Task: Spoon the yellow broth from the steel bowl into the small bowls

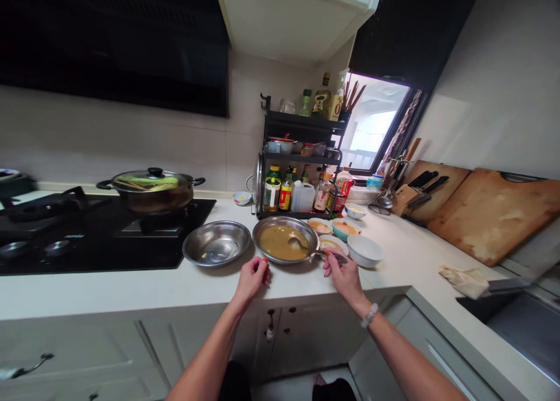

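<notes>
My right hand (pixel 343 275) grips the handle of a metal spoon (pixel 324 253). The spoon's bowl dips into a yellowish-brown liquid (pixel 280 241) in a shallow steel basin (pixel 257 226). My left hand (pixel 252 279) is at the basin's front left edge, its fingers curled closed, with nothing seen in them. Left of it stands a second steel basin (pixel 216 243), with a few small bits on its bottom. Several small bowls cluster right of the liquid, among them a white bowl (pixel 366 251) and a turquoise bowl (pixel 345 230) with orange contents.
A lidded pot (pixel 153 194) sits on the black cooktop (pixel 105 252) at left. Behind the basins rises a black rack (pixel 301 157) of bottles. Right are a knife block (pixel 406 199), cutting boards (pixel 494 214), a cloth (pixel 464 280) and a sink (pixel 520 325). A cabinet (pixel 297 16) overhangs.
</notes>
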`<state>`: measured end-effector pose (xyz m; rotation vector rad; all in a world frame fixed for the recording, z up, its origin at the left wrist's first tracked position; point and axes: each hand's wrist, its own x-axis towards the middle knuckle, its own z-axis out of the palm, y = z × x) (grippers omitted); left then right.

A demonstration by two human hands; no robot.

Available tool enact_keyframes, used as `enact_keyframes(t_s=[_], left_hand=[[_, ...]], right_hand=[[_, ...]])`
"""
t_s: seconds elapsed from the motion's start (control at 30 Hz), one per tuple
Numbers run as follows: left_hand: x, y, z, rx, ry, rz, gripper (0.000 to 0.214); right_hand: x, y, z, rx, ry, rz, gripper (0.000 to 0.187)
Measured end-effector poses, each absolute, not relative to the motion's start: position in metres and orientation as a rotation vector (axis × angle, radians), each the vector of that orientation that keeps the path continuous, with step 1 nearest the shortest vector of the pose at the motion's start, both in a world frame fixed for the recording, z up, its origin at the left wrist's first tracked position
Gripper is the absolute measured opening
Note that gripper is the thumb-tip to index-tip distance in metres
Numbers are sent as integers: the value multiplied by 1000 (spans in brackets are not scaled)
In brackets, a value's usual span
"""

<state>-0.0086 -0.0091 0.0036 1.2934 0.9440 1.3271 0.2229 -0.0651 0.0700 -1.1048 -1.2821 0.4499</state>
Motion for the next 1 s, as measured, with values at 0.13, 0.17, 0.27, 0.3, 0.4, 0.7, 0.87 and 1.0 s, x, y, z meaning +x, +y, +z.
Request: enact_keyframes(t_s=[0.13, 0.17, 0.27, 0.3, 0.4, 0.7, 0.87, 1.0], left_hand=[[-8, -10, 6, 1271, 943, 1331, 45], [-8, -10, 6, 1265, 940, 1331, 45], [-8, -9, 5, 1257, 929, 1334, 46], [-8, -9, 4, 1256, 928, 1334, 46], [-8, -9, 3, 1258, 933, 1330, 46], [-9, -7, 0, 1275, 932, 1325, 45], [-9, -7, 0, 1279, 929, 1317, 44], [-10, -7, -1, 1308, 940, 1326, 43]], right_hand=[[215, -56, 66, -1134, -1128, 542, 39], [215, -54, 67, -1143, -1065, 560, 39], [217, -51, 71, -1121, -886, 611, 36], [218, -50, 73, -1101, -846, 627, 35], [223, -52, 79, -1053, -774, 662, 30], [242, -64, 93, -1030, -728, 643, 25], [259, -72, 107, -1024, -670, 609, 26], [278, -78, 115, -1015, -617, 524, 28]])
